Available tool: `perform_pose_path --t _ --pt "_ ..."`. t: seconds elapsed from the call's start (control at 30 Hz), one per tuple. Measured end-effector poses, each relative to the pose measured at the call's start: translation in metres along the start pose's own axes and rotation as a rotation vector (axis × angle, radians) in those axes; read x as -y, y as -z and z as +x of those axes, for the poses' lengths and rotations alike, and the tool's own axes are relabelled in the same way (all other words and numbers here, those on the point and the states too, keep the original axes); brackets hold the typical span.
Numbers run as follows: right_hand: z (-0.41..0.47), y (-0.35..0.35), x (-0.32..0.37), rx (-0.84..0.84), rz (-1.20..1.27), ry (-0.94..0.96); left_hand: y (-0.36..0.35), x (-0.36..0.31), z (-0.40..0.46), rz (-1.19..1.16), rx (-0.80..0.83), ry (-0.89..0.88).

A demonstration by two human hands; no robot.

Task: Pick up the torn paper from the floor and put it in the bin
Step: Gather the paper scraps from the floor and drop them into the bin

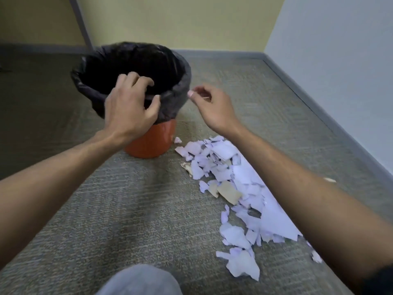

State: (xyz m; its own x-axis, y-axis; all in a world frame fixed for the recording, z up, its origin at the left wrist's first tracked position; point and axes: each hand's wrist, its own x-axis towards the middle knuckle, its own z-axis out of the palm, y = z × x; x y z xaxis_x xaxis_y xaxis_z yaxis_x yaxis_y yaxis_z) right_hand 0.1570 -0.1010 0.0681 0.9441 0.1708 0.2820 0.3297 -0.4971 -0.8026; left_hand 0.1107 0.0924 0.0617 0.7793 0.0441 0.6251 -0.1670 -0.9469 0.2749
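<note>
An orange bin [153,143] lined with a black bag [176,96] stands on the carpet ahead of me. My left hand [129,107] hovers over the near rim of the bin, fingers spread and loosely bent, with nothing visible in it. My right hand [210,105] is just right of the rim, fingers loosely curled, with no paper plainly in its grip. A pile of torn white and tan paper [234,188] lies on the floor to the right of the bin, partly hidden under my right forearm.
Grey carpet covers the floor [127,199]. A yellow wall [180,22] runs behind the bin and a pale wall [340,71] with a grey skirting closes the right side. One tan scrap [329,179] lies apart at the right. My knee [140,279] shows at the bottom.
</note>
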Motion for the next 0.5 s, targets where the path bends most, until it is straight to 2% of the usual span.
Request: perform_pose_path --t 0.17,0.33,0.5 --pt "-0.074 0.033 -0.075 0.160 -0.157 -0.132 -0.036 -0.026 -0.057 -0.112 0.109 -0.058" --pt "-0.136 0.053 -0.130 0.212 -0.253 -0.307 -0.084 -0.050 -0.115 -0.213 0.456 -0.136" --pt "-0.194 0.064 -0.162 0.352 -0.331 -0.388 -0.112 -0.083 -0.158 -0.274 0.776 -0.327"
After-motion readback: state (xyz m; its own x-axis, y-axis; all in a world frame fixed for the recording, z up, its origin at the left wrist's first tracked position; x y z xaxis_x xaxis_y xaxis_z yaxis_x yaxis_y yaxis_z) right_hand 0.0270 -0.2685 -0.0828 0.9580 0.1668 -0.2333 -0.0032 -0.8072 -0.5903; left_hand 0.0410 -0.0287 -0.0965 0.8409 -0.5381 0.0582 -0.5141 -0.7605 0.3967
